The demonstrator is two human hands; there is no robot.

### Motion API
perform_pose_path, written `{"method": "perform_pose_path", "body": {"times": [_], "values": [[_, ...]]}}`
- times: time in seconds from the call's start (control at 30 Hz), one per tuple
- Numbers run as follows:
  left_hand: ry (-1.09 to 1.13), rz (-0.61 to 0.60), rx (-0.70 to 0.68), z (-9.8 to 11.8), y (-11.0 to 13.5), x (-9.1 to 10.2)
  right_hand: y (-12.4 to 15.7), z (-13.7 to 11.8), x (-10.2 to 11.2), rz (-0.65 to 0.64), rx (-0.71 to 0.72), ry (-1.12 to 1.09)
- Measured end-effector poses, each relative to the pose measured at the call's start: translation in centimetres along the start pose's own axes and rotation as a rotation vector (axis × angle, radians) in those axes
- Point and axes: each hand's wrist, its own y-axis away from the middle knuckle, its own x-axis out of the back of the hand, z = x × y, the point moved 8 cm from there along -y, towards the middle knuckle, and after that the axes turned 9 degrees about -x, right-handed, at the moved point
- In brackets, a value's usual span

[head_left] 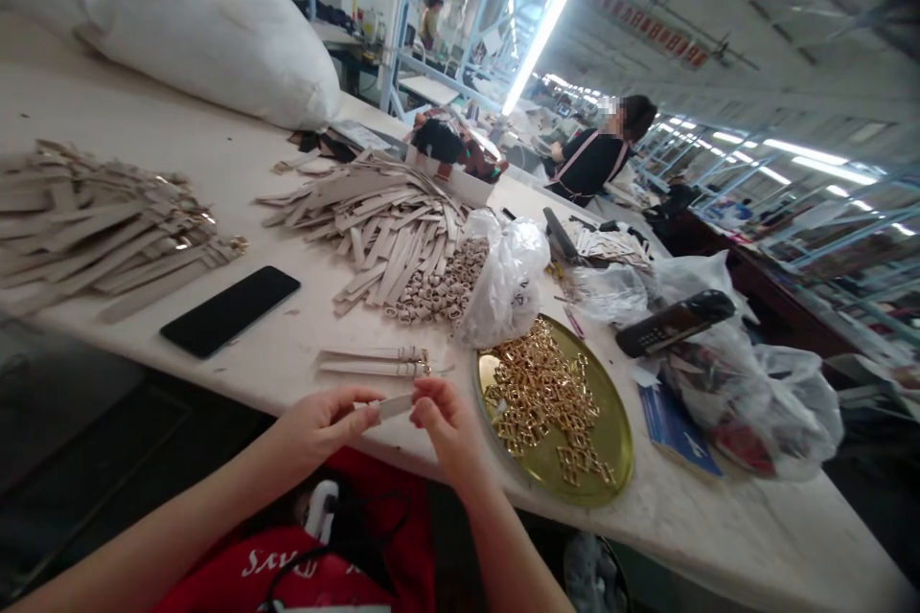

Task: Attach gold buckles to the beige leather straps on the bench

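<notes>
Between my two hands, near the table's front edge, stretches a short beige strap. My left hand pinches its left end, and my right hand pinches the right end. Just beyond my fingers lie finished-looking straps with gold buckles, side by side. To the right of my right hand sits a round gold tray heaped with gold metal buckles. A pile of small beige loops lies behind, next to many loose beige strips.
At left are a black phone and a pile of buckled straps. A white sack stands behind. Clear plastic bags, a dark handset and a blue booklet surround the tray. A person works farther back.
</notes>
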Motion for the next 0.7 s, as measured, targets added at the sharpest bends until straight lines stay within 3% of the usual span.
{"method": "perform_pose_path", "body": {"times": [0.1,0.17,0.23,0.37,0.57,0.63,0.7], "values": [[0.180,0.041,0.166,-1.5,-0.6,0.0,-2.4,-1.2,6.7,0.292,0.098,0.625],[0.304,0.074,0.253,-2.2,-1.0,-0.2,-4.3,-1.6,9.6,0.420,0.104,1.130],[0.392,0.093,0.295,-2.4,-1.4,-0.4,-6.1,-1.3,11.3,0.430,0.095,1.261],[0.447,0.086,0.317,-2.5,-2.3,-0.8,-8.1,-0.7,11.1,0.365,0.106,1.340],[0.414,0.027,0.277,-3.3,-2.4,-1.1,-7.9,-1.3,10.7,0.305,0.131,1.398],[0.385,0.020,0.250,-3.4,-2.2,-1.2,-7.2,-1.9,10.8,0.314,0.138,1.287],[0.342,0.030,0.208,-3.1,-2.0,-1.0,-6.2,-2.4,10.4,0.288,0.108,0.975]]}}
